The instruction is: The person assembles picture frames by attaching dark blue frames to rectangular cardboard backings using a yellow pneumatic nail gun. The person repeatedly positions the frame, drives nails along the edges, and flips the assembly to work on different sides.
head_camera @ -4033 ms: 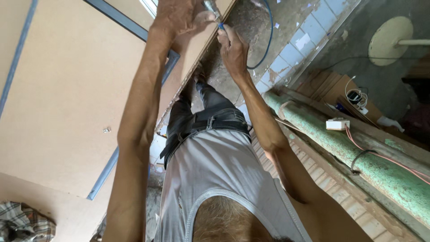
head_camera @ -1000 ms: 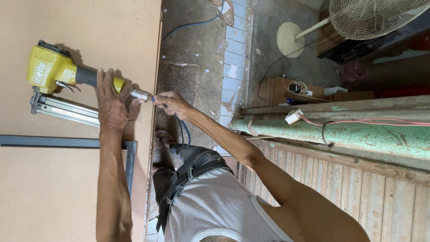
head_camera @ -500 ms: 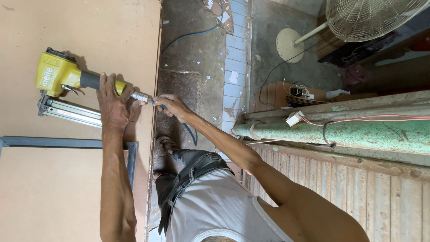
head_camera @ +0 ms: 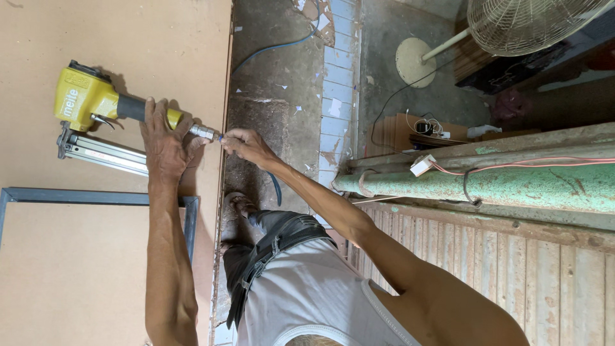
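A yellow pneumatic nail gun (head_camera: pixel 83 102) with a silver magazine lies on a tan fibreboard panel (head_camera: pixel 96 269). My left hand (head_camera: pixel 165 144) is wrapped around its black handle, near the board's edge. My right hand (head_camera: pixel 246 146) pinches the end of a blue air hose (head_camera: pixel 276 189) right at the gun's metal inlet fitting (head_camera: pixel 205 132). Whether the hose end is seated on the fitting is hidden by my fingers. The hose drops behind my right forearm toward the floor.
A dark metal frame (head_camera: pixel 83 196) lies on the panel below the gun. More blue hose (head_camera: pixel 275 46) runs over the dirty concrete floor. A green pipe (head_camera: pixel 512 187), a slatted wooden wall (head_camera: pixel 512 263), a standing fan (head_camera: pixel 525 22) and loose cables (head_camera: pixel 426 127) are to the right.
Four seconds ago both hands worked at the hose end, with no gun in sight. In the last second my hands have stayed on the gun's handle and its fitting; the view has only shifted slightly.
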